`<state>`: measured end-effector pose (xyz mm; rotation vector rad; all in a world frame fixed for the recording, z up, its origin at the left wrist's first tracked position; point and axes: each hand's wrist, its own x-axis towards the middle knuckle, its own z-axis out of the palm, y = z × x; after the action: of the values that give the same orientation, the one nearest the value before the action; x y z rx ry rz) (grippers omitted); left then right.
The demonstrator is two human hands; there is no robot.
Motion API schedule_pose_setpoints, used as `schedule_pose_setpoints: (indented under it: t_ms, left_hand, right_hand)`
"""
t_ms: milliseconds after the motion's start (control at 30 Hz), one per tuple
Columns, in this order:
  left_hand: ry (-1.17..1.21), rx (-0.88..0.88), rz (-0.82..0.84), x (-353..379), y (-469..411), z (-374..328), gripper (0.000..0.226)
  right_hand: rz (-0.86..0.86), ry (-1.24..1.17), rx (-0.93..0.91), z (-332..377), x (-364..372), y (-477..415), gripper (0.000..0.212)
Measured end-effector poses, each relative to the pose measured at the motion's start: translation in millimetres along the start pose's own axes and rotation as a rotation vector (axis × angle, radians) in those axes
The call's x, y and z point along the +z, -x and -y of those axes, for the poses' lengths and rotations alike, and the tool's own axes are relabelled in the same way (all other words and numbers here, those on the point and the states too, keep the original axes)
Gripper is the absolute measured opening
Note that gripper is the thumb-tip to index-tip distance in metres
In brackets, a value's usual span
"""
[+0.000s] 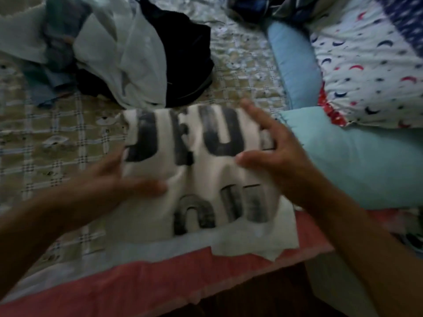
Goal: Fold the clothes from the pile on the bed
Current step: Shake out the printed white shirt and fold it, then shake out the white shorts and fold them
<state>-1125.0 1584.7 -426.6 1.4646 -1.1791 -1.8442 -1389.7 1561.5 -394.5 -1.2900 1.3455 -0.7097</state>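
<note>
A white garment with big black letters point(201, 170) lies folded into a rough rectangle near the bed's front edge. My left hand point(119, 181) holds its left edge, thumb on top and fingers hidden under the cloth. My right hand point(272, 154) is at the garment's right side, fingers spread and fairly straight over the cloth, thumb pointing left; the blur hides whether it touches. Behind, the pile of clothes point(119, 56) holds a white piece, a black piece point(183, 53) and blue-grey pieces point(57, 42).
The bed has a checked beige cover point(57, 133) and a pink edge point(137, 282) in front. Light blue cushions point(357, 161) and a moon-patterned quilt point(370, 65) lie to the right. More dark fabric sits at the top point(251, 5).
</note>
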Motion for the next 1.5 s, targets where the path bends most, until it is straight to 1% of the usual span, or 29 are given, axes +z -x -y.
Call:
schedule_pose_setpoints:
  t_ms: [67, 100, 133, 167, 233, 300, 367, 400, 500, 600, 667, 700, 767, 800, 833, 867, 900, 933, 967, 1033, 1067, 1100, 1200, 1267, 1333, 1400, 1500]
  left_hand:
    - [0.099, 0.060, 0.069, 29.6, -19.9, -6.6, 0.065]
    - [0.134, 0.086, 0.111, 51.2, -28.7, -17.2, 0.062]
    - [0.162, 0.072, 0.120, 74.3, -40.1, -19.8, 0.055]
    - [0.192, 0.022, 0.089, 89.1, -50.6, -11.0, 0.047]
    - [0.199, -0.145, 0.052, 116.9, -71.8, 27.6, 0.036]
    - [0.116, -0.308, 0.053, 139.5, -83.6, 76.1, 0.035]
    - [-0.017, -0.430, 0.051, 155.9, -86.5, 121.6, 0.030]
    - [-0.060, -0.440, 0.036, 161.1, -86.9, 139.8, 0.028]
    - [-0.170, -0.360, -0.049, 169.1, -82.8, 162.5, 0.025]
    - [-0.146, -0.317, -0.086, 169.8, -76.8, 165.4, 0.017]
    - [-0.175, -0.292, -0.036, 167.7, -72.0, 165.1, 0.021]
    - [-0.229, -0.287, -0.003, 166.6, -69.6, 165.6, 0.024]
    - [-0.376, -0.284, 0.020, 164.8, -66.9, 171.3, 0.036]
    - [-0.462, -0.287, -0.025, 166.0, -65.8, 170.0, 0.043]
    - [-0.575, -0.262, -0.125, 167.6, -65.2, 167.6, 0.051]
    - [-0.706, -0.176, -0.245, 169.5, -65.9, 162.0, 0.061]
    - [-0.830, -0.066, -0.325, 170.9, -68.0, 155.8, 0.070]
    - [-0.920, 0.079, -0.371, 176.6, -72.2, 144.0, 0.079]
    - [-0.975, 0.212, -0.344, 181.4, -79.0, 139.2, 0.084]
    - [-1.109, 0.400, -0.222, 181.5, -100.1, 126.4, 0.086]
    - [-1.172, 0.440, -0.165, 178.5, -115.3, 127.9, 0.084]
    - [-1.218, 0.423, -0.116, 173.2, -129.7, 130.3, 0.082]
    - [-1.222, 0.286, 0.007, 150.7, -167.5, 142.6, 0.077]
    - [-1.193, 0.316, 0.068, 138.0, -184.3, 145.4, 0.073]
    - [-1.113, 0.398, 0.079, 123.9, -186.7, 136.4, 0.067]
    - [-0.974, 0.407, -0.001, 99.6, -175.5, 121.7, 0.065]
    - [-0.754, 0.311, -0.201, 49.9, -149.5, 108.4, 0.055]
  right_hand:
    - [-0.089, 0.001, -0.038, 2.8, -47.8, 7.1, 0.090]
    - [-0.120, -0.019, -0.040, -2.1, -68.6, 10.7, 0.088]
    - [-0.148, -0.044, -0.027, -14.0, -86.7, 12.8, 0.085]
    - [-0.176, -0.054, 0.004, -31.9, -101.8, 14.9, 0.081]
    - [-0.239, -0.039, 0.126, -83.9, -122.0, 18.9, 0.073]
    - [-0.280, 0.038, 0.279, -148.0, -128.7, 28.4, 0.065]
    - [-0.246, 0.130, 0.383, -204.8, -121.8, 48.8, 0.062]
    - [-0.204, 0.161, 0.422, -226.1, -116.1, 59.9, 0.063]
    - [-0.107, 0.146, 0.464, -251.7, -101.7, 86.2, 0.065]
    - [-0.078, 0.086, 0.471, -251.4, -104.8, 99.4, 0.060]
    - [-0.048, 0.094, 0.504, -249.9, -109.8, 105.6, 0.059]
    - [-0.014, 0.140, 0.535, -246.2, -110.8, 108.2, 0.060]
    - [0.069, 0.325, 0.576, -240.8, -111.0, 111.2, 0.062]
    - [0.094, 0.461, 0.578, -238.4, -109.2, 110.7, 0.061]
    - [0.108, 0.626, 0.586, -231.5, -104.9, 107.7, 0.057]
    - [0.074, 0.790, 0.594, -223.0, -98.8, 102.4, 0.053]
    - [0.005, 0.918, 0.559, -216.4, -90.7, 94.2, 0.052]
    - [-0.075, 0.976, 0.481, -208.0, -82.0, 86.0, 0.053]
    - [-0.140, 0.968, 0.383, -199.4, -71.7, 75.8, 0.056]
    - [-0.181, 0.933, 0.206, -189.4, -47.9, 46.4, 0.063]
    - [-0.178, 0.929, 0.165, -185.5, -37.9, 30.0, 0.068]
    - [-0.170, 0.908, 0.157, -184.0, -29.5, 14.3, 0.073]
    - [-0.157, 0.795, 0.140, -172.5, -8.4, -33.1, 0.080]
    - [-0.142, 0.772, 0.120, -156.2, 4.8, -64.3, 0.082]
    - [-0.122, 0.742, 0.073, -134.2, 19.7, -92.2, 0.081]
    - [-0.085, 0.695, 0.002, -110.1, 38.2, -122.8, 0.077]
    - [-0.060, 0.582, 0.010, -76.9, 71.5, -182.6, 0.062]
